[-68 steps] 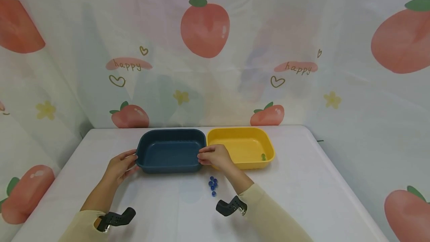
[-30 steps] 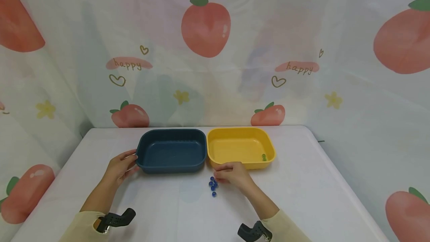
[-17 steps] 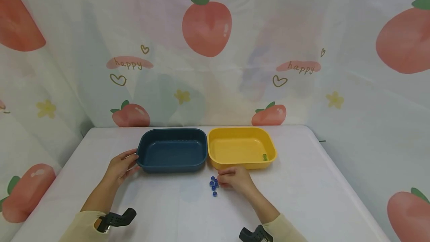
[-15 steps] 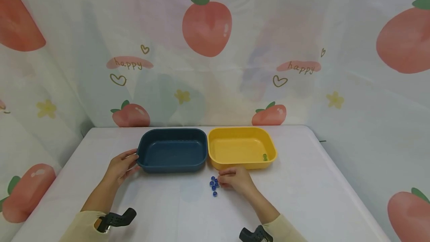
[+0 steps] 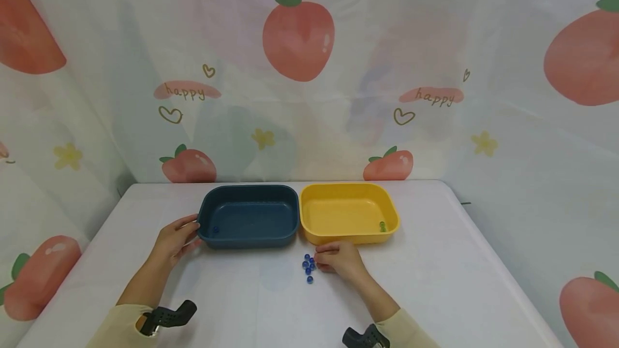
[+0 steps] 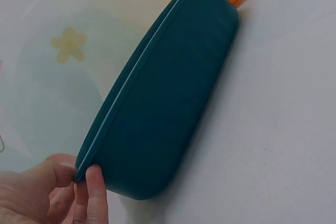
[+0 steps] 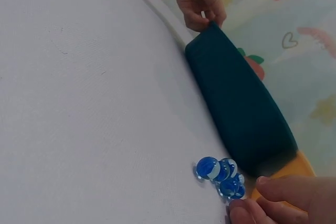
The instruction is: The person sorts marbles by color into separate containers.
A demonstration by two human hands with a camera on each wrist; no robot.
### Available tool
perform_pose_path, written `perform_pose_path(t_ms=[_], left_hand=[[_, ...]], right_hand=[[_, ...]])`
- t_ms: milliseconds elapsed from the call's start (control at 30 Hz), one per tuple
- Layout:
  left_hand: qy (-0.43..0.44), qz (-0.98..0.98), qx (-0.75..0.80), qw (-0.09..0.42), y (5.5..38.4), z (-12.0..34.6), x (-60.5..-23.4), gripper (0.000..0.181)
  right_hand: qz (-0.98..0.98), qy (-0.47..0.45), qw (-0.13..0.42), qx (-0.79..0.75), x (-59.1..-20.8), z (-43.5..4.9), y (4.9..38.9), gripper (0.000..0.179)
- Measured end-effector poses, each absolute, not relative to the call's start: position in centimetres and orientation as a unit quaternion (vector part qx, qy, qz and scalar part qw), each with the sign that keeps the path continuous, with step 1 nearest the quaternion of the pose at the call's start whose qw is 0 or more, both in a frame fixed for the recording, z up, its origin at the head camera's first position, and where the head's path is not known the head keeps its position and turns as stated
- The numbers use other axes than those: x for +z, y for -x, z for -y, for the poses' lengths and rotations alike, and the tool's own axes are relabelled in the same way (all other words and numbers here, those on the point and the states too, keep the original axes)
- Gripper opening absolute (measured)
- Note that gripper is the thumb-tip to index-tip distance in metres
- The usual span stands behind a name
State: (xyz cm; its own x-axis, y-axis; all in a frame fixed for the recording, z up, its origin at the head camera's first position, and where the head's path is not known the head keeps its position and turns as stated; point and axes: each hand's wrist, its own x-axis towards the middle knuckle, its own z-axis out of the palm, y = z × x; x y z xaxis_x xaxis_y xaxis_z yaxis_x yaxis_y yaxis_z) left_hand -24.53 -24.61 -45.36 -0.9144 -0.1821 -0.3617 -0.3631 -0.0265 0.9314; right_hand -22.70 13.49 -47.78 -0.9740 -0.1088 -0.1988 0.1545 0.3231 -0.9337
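Observation:
My left hand [image 5: 175, 240] pinches the left end of the dark blue tray [image 5: 249, 243]. In the left wrist view, the thumb and fingers [image 6: 96, 195] are at its rim. One blue marble [image 5: 216, 229] shows inside, toward the near left corner. My right hand [image 5: 340, 258] is low over the table, in front of the yellow tray [image 5: 355, 239]. Its fingertips come right up to a cluster of glassy blue marbles [image 5: 308, 271]. In the right wrist view, thumb and fingers stand apart beside the marbles [image 7: 208, 168], with nothing visibly gripped.
Two small green marbles [image 5: 382, 226] sit at the right end inside the yellow tray, which stands against the blue one. A white cloth covers the table [image 5: 232, 305]. Behind rises a printed curtain [image 5: 309, 122] with peaches. Black straps [image 5: 169, 316] are on both wrists.
My right hand has left the seam between the trays and come down to the marbles on the table. A blue marble now shows inside the blue tray. The left hand has kept its place.

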Motion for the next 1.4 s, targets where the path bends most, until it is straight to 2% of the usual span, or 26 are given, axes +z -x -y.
perform_pose_path(t_ms=[1400], left_hand=[[0.201, -0.698, 0.683, 0.072, 24.5, 24.5, -45.2, 0.054]], right_hand=[[-0.846, -0.01, 0.073, -0.528, -47.9, -12.1, 22.9, 0.016]])
